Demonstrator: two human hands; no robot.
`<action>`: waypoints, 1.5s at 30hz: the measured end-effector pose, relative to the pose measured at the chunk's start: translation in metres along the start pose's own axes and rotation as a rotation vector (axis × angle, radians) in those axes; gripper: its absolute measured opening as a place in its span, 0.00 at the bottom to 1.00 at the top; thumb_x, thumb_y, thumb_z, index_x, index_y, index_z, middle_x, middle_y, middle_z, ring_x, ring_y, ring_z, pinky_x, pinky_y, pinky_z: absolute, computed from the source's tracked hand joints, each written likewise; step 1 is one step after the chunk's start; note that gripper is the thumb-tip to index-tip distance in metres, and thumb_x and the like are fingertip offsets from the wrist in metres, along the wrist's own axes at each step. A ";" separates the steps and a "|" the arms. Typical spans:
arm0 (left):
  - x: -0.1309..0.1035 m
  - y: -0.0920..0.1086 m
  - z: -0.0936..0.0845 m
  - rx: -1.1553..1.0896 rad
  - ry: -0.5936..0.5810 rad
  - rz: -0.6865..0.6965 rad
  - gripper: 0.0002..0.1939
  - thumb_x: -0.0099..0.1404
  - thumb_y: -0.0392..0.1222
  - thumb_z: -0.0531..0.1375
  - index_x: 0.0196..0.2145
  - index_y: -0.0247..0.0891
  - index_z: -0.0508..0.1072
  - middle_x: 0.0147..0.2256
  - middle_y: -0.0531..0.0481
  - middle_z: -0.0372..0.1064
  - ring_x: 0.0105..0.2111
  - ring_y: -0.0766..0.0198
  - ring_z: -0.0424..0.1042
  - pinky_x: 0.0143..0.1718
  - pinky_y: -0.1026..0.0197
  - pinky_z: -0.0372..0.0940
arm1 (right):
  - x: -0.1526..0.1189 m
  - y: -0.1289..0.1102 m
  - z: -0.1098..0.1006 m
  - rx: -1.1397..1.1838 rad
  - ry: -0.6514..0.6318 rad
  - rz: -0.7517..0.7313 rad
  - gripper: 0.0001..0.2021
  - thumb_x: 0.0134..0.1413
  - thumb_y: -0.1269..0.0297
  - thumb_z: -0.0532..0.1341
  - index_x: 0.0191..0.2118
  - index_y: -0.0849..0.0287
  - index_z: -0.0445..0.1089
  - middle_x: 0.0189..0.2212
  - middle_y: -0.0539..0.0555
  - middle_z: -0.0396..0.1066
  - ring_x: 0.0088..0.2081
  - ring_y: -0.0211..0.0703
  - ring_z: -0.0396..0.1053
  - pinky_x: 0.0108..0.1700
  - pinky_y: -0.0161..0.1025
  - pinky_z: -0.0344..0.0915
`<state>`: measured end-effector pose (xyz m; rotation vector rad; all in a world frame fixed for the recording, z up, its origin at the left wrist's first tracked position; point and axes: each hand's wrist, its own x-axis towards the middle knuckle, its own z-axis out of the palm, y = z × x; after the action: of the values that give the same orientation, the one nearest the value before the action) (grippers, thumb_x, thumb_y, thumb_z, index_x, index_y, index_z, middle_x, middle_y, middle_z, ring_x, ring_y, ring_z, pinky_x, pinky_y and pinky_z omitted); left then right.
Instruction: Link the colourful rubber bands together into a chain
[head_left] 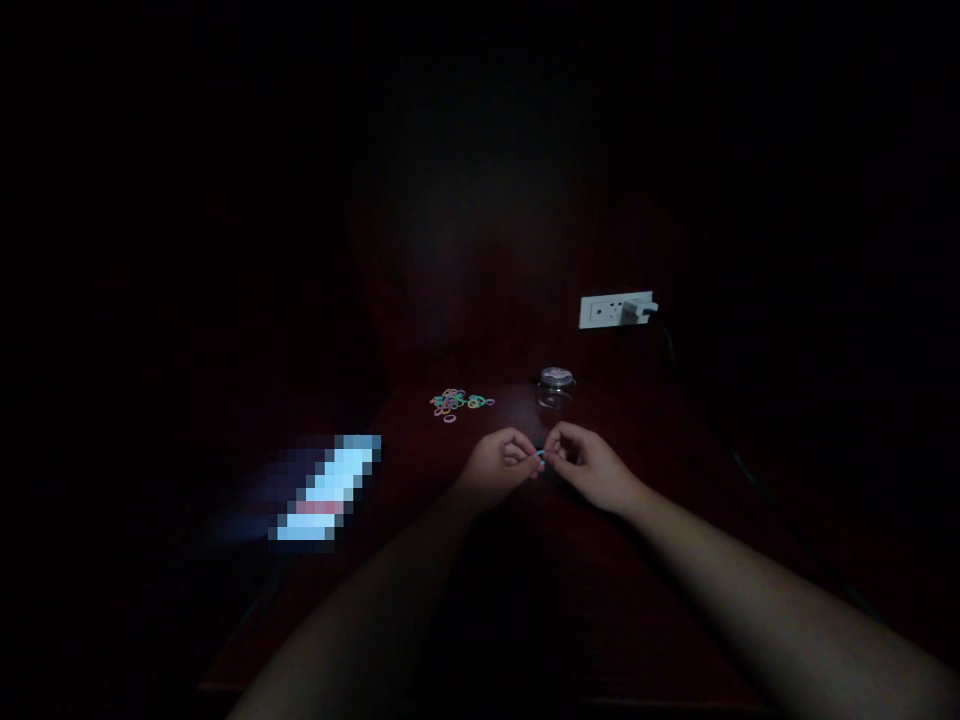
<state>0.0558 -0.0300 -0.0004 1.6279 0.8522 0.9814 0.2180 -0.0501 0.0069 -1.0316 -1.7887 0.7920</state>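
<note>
My left hand (496,465) and my right hand (589,462) meet near the middle of the dark red table. Both pinch a small light-blue hair tie (541,454) between thumb and fingers, so it spans the gap between them. Fingers cover parts of it. Behind my left hand lies a loose pile of coloured hair ties (451,402), pink, yellow, green and purple. Just beyond my right hand a clear jar (555,393) stands upright with its lid on.
A bright blurred-out screen (326,490) is at the table's left side. On the back wall, a white socket panel (606,311) holds a plug (641,311), and a dark cable (750,475) runs down the right. The surroundings are very dark.
</note>
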 end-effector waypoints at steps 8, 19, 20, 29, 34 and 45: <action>0.001 -0.002 0.002 -0.025 0.005 0.015 0.09 0.51 0.37 0.62 0.28 0.32 0.65 0.25 0.47 0.72 0.23 0.69 0.70 0.26 0.67 0.63 | 0.000 0.002 -0.001 -0.039 -0.007 0.011 0.07 0.47 0.64 0.59 0.28 0.61 0.61 0.21 0.47 0.60 0.22 0.33 0.55 0.24 0.32 0.54; 0.001 0.000 0.002 0.001 0.023 0.022 0.06 0.52 0.35 0.60 0.28 0.32 0.66 0.25 0.46 0.71 0.23 0.70 0.69 0.26 0.67 0.62 | -0.001 -0.001 0.000 -0.023 -0.008 0.016 0.07 0.48 0.63 0.58 0.28 0.61 0.61 0.20 0.47 0.59 0.22 0.32 0.54 0.23 0.31 0.52; 0.001 -0.001 0.002 0.000 0.025 0.023 0.07 0.52 0.36 0.60 0.28 0.32 0.66 0.25 0.46 0.71 0.23 0.70 0.69 0.26 0.67 0.62 | -0.001 -0.001 0.000 -0.024 -0.005 0.014 0.07 0.48 0.63 0.58 0.28 0.61 0.61 0.20 0.47 0.59 0.22 0.32 0.54 0.23 0.31 0.53; 0.000 -0.001 0.002 -0.009 0.008 0.014 0.07 0.52 0.37 0.60 0.28 0.32 0.65 0.26 0.46 0.71 0.23 0.70 0.69 0.26 0.67 0.62 | -0.001 -0.002 0.000 -0.046 0.002 0.006 0.05 0.47 0.65 0.58 0.28 0.61 0.62 0.20 0.47 0.59 0.22 0.33 0.55 0.24 0.32 0.53; 0.001 -0.001 0.001 -0.014 0.021 0.012 0.08 0.52 0.37 0.61 0.28 0.32 0.66 0.25 0.46 0.72 0.23 0.70 0.69 0.26 0.67 0.62 | -0.001 -0.001 0.000 -0.033 -0.005 0.015 0.04 0.48 0.66 0.57 0.28 0.61 0.62 0.19 0.46 0.58 0.21 0.32 0.54 0.23 0.31 0.52; 0.001 0.002 0.000 -0.007 0.032 -0.001 0.07 0.51 0.35 0.61 0.28 0.32 0.66 0.23 0.48 0.70 0.23 0.69 0.70 0.26 0.67 0.63 | 0.001 0.001 -0.001 0.011 0.022 -0.014 0.05 0.46 0.68 0.57 0.31 0.61 0.62 0.22 0.47 0.62 0.21 0.31 0.55 0.23 0.30 0.53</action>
<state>0.0558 -0.0299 0.0022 1.6092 0.8703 1.0107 0.2189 -0.0489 0.0066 -1.0159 -1.7694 0.7779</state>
